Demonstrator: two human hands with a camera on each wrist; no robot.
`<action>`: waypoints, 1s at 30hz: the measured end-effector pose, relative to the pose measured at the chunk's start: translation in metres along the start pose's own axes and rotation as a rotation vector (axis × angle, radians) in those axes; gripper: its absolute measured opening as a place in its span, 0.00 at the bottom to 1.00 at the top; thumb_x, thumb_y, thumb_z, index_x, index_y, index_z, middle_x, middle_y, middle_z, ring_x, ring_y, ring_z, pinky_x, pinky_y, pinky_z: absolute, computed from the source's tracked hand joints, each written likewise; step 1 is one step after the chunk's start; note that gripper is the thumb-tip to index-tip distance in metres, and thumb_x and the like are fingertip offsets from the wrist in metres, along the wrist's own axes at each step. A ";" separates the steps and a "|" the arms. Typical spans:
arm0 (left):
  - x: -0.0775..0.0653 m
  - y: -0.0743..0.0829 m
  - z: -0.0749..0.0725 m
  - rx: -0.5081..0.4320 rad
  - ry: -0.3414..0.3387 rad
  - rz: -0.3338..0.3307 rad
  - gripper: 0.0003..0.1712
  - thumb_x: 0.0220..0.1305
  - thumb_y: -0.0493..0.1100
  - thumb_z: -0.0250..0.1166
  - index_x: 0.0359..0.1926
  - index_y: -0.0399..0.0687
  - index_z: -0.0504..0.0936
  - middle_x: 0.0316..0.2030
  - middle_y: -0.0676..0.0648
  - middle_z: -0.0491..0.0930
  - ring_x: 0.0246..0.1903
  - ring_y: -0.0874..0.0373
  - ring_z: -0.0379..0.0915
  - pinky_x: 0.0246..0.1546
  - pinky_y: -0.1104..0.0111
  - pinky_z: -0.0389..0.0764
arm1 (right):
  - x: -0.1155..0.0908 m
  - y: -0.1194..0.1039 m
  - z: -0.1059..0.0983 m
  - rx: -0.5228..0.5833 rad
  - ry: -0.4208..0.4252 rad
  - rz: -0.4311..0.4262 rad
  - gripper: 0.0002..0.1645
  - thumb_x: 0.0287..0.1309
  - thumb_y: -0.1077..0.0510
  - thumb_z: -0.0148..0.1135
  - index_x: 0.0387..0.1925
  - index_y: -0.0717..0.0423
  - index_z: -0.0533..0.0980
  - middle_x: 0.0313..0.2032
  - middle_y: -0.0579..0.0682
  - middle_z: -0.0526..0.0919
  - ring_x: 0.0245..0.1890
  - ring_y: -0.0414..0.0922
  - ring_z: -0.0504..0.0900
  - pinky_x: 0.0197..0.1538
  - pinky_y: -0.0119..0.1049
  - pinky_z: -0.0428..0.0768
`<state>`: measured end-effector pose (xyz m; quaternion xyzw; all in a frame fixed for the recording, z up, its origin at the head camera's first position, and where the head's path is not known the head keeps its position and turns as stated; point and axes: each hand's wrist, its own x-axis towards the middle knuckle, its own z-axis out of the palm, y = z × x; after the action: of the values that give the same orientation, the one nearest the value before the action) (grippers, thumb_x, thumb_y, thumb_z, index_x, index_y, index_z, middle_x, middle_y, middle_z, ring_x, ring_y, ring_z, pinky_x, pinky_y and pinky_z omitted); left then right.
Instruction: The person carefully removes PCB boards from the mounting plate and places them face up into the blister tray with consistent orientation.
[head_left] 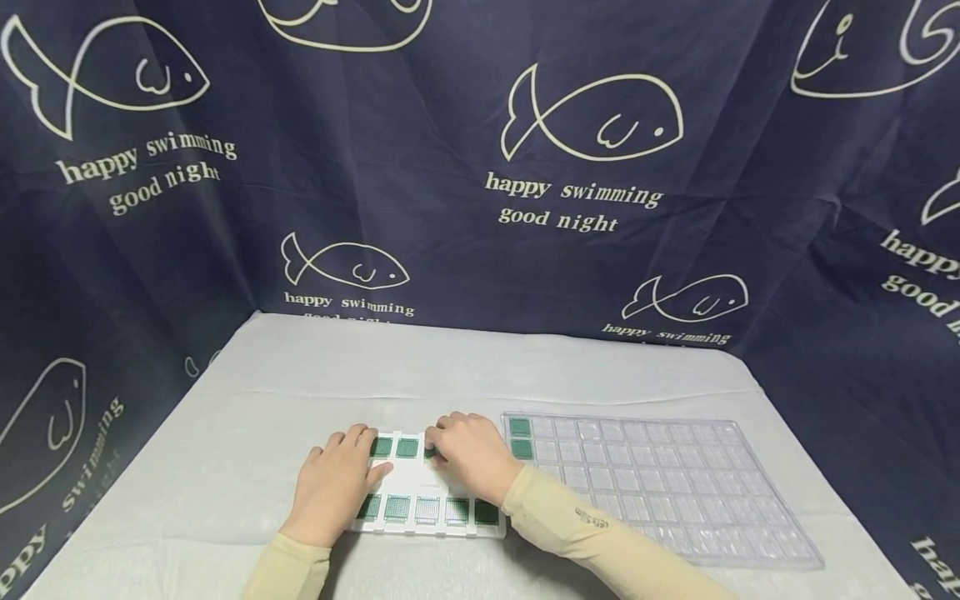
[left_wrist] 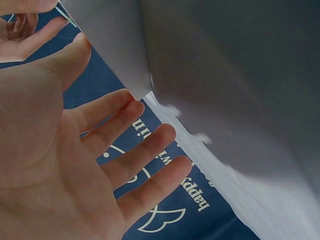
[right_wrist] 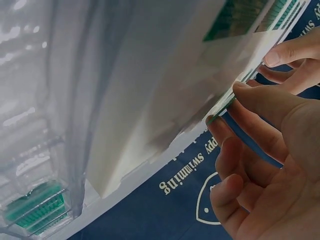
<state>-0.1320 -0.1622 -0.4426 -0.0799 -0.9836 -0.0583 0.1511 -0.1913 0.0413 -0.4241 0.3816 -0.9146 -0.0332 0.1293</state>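
A white tray bears two rows of green circuit boards, with several in the near row, such as this board. At the far row's right end, my right hand pinches a thin green circuit board by its edge between thumb and fingertips; its other fingers curl loosely beneath. My left hand rests at the tray's left end, fingers fairly straight. Its fingertips are at the tray's far left corner, and the thumb lies over the white surface beside a green board.
To the right lies a clear plastic compartment tray. Two green boards sit in its far left cells, an upper one and a lower one. My right forearm crosses its near left part. A dark blue fish-printed curtain surrounds the white-covered table.
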 end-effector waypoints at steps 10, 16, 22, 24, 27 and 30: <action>0.000 0.001 0.000 0.001 -0.015 -0.003 0.33 0.61 0.58 0.71 0.58 0.41 0.80 0.56 0.42 0.82 0.51 0.44 0.81 0.42 0.51 0.83 | -0.007 0.004 -0.005 0.059 -0.003 0.008 0.08 0.55 0.51 0.76 0.38 0.43 0.86 0.35 0.38 0.88 0.35 0.38 0.85 0.38 0.29 0.81; 0.001 0.000 0.001 0.002 -0.012 -0.004 0.33 0.61 0.59 0.71 0.58 0.42 0.80 0.56 0.43 0.82 0.51 0.43 0.81 0.41 0.51 0.83 | -0.012 0.008 -0.010 0.125 -0.008 0.007 0.09 0.53 0.51 0.77 0.37 0.44 0.86 0.34 0.38 0.87 0.35 0.38 0.85 0.38 0.30 0.82; 0.002 -0.001 0.002 0.005 -0.013 -0.006 0.33 0.61 0.58 0.71 0.59 0.42 0.80 0.56 0.43 0.82 0.50 0.44 0.81 0.40 0.51 0.83 | -0.020 0.013 -0.018 0.146 -0.001 0.013 0.09 0.54 0.50 0.77 0.37 0.43 0.86 0.34 0.39 0.88 0.35 0.36 0.85 0.38 0.31 0.83; 0.001 -0.001 0.002 0.004 -0.010 -0.004 0.33 0.61 0.58 0.71 0.59 0.42 0.80 0.56 0.43 0.82 0.50 0.44 0.81 0.39 0.51 0.82 | -0.024 0.015 -0.021 0.145 -0.002 0.020 0.10 0.53 0.50 0.78 0.37 0.43 0.86 0.34 0.39 0.88 0.34 0.36 0.85 0.36 0.30 0.83; 0.000 0.000 0.002 0.001 0.000 -0.002 0.33 0.60 0.58 0.71 0.58 0.42 0.80 0.56 0.43 0.82 0.51 0.43 0.81 0.40 0.51 0.82 | -0.030 0.020 -0.023 0.146 0.008 0.023 0.09 0.52 0.50 0.79 0.36 0.44 0.86 0.34 0.39 0.88 0.33 0.36 0.84 0.33 0.29 0.81; 0.000 0.000 0.002 -0.001 0.003 0.000 0.33 0.60 0.58 0.72 0.58 0.42 0.80 0.56 0.43 0.82 0.51 0.43 0.81 0.40 0.51 0.82 | -0.035 0.025 -0.025 0.150 0.022 0.024 0.09 0.51 0.52 0.79 0.34 0.44 0.86 0.33 0.39 0.87 0.33 0.36 0.84 0.33 0.29 0.81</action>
<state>-0.1324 -0.1620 -0.4442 -0.0799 -0.9833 -0.0588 0.1527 -0.1785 0.0849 -0.4034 0.3796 -0.9176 0.0413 0.1109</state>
